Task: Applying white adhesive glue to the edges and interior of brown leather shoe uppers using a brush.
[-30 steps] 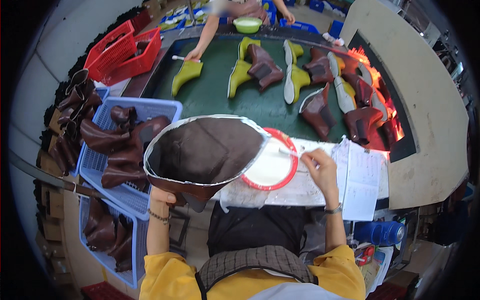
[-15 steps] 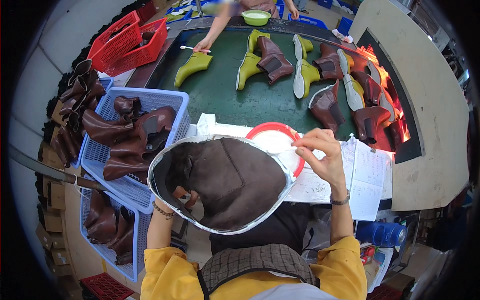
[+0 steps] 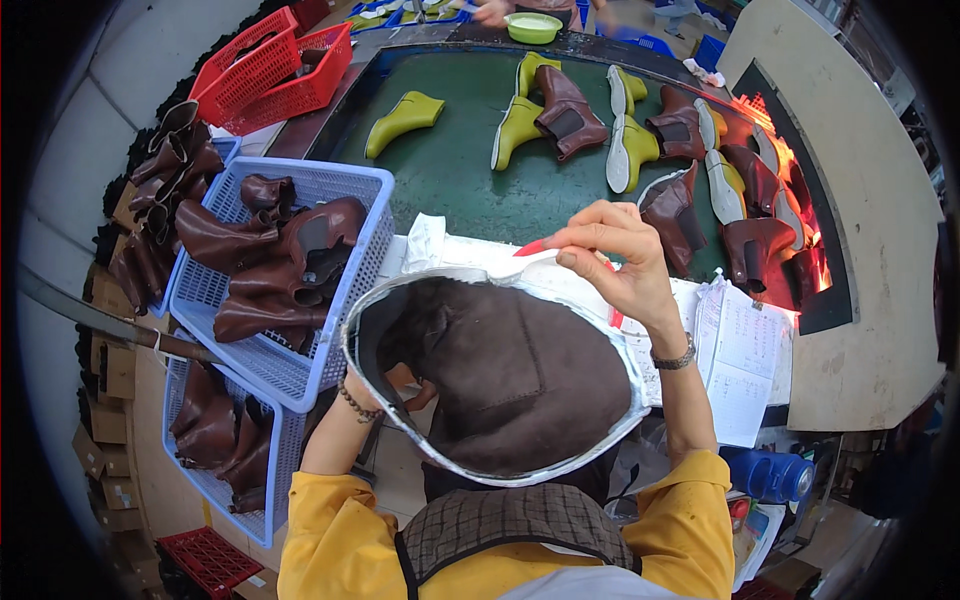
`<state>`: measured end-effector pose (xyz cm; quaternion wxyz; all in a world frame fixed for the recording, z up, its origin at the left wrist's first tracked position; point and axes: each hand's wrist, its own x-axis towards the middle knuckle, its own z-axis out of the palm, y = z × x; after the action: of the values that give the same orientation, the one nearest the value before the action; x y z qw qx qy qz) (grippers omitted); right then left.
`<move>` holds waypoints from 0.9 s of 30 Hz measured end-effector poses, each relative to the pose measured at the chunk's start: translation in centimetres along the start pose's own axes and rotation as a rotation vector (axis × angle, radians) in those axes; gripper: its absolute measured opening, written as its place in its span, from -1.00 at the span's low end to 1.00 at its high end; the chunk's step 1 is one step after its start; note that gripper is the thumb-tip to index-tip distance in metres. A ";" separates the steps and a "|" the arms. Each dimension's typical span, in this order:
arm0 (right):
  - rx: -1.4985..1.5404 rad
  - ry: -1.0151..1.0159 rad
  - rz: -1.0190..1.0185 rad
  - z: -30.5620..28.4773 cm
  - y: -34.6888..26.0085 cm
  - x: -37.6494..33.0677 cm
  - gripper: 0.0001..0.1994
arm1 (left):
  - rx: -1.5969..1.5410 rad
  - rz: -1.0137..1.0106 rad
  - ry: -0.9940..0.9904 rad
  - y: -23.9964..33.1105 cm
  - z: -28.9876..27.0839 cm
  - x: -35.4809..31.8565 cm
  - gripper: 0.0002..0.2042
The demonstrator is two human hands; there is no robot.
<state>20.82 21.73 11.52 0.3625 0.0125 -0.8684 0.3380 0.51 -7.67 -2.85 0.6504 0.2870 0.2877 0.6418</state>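
A large dark brown boot upper (image 3: 490, 370) fills the middle, its open edge turned up and coated white all round. My left hand (image 3: 422, 395) grips its left side; only part of the fingers shows, and the upper hides the rest. Above the far edge, my right hand (image 3: 620, 255) pinches a slim white brush (image 3: 525, 262), whose tip meets the upper's white rim. Behind that hand, mostly covered, is the red rim of a bowl (image 3: 533, 247).
Olive boots (image 3: 405, 122) and brown boots (image 3: 570, 115) lie on the green conveyor belt (image 3: 450, 185), which passes a glowing heater (image 3: 800, 200) at right. Blue baskets (image 3: 375, 215) of brown boots stand left. An open notebook (image 3: 740, 370) lies right. Across the belt, a person stands near a green bowl (image 3: 533, 28).
My right hand has lifted the brush from the red bowl to the upper's far rim. The upper has shifted right in view. The co-worker's hand has left the olive boot.
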 end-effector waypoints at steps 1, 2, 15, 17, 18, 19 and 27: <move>0.008 -0.008 -0.001 -0.1 -0.1 0.2 -0.86 | -0.010 -0.007 -0.005 -0.3 0.4 -1.2 -0.12; -0.001 -0.002 -0.022 -0.3 0.0 0.4 -0.86 | -0.021 -0.014 -0.010 -0.4 0.1 -1.1 -0.12; 0.025 -0.202 -0.228 0.3 0.0 3.1 -0.87 | -0.094 -0.150 -0.201 -4.3 0.3 1.6 -0.13; 0.091 -0.076 -0.056 -0.2 1.9 1.2 -0.87 | -0.080 -0.114 -0.180 -2.9 0.9 1.2 -0.19; 0.175 0.047 0.115 -0.7 3.5 -0.4 -0.86 | -0.102 -0.083 0.012 -0.5 4.0 1.2 0.04; 0.176 0.172 0.163 -1.4 5.6 -2.2 -0.88 | -0.125 -0.042 0.199 0.9 5.7 1.4 0.28; 0.371 0.865 0.891 0.4 16.1 -20.1 -0.80 | -0.236 0.164 0.198 4.0 -1.2 14.6 -0.57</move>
<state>31.05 29.42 -10.83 0.4965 -0.4238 -0.4934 0.5749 -2.88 7.01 -0.77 0.5935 0.1667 0.2488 0.7471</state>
